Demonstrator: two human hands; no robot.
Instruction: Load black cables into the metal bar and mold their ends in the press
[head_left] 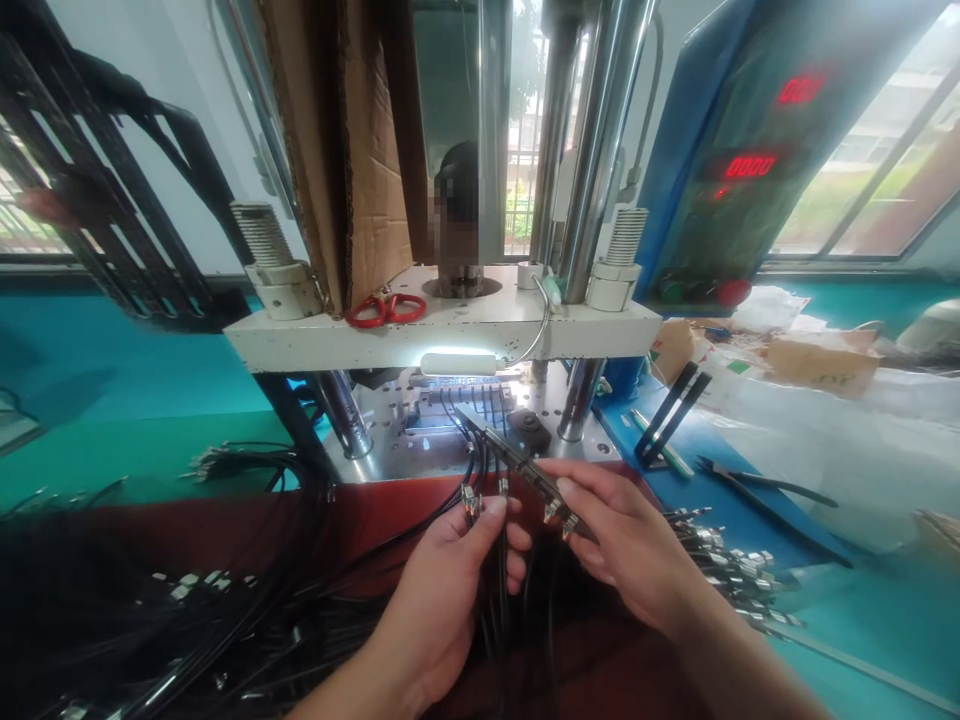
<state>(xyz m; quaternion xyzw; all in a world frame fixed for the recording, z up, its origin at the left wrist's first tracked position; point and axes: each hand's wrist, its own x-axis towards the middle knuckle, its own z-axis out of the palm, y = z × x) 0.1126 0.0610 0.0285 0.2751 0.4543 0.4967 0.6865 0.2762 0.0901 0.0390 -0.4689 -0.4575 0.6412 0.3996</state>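
My left hand is closed round a few black cables, with metal connectors sticking up past the thumb and fingertips. Close beside it, my right hand grips a long narrow dark tool with a flat pale blade-like tip; its exact kind is unclear. The tip points up and left, in front of the lit fixture on the press bed. Small metal connectors also show under my right fingers, and whether those fingers hold their cables is hard to see. More black cables run from the fixture down behind my left hand.
Above the bed is the white press plate with a lamp, red-handled scissors and cardboard. Cable bundles lie left. Cutters and connector ends lie right, below a blue control box.
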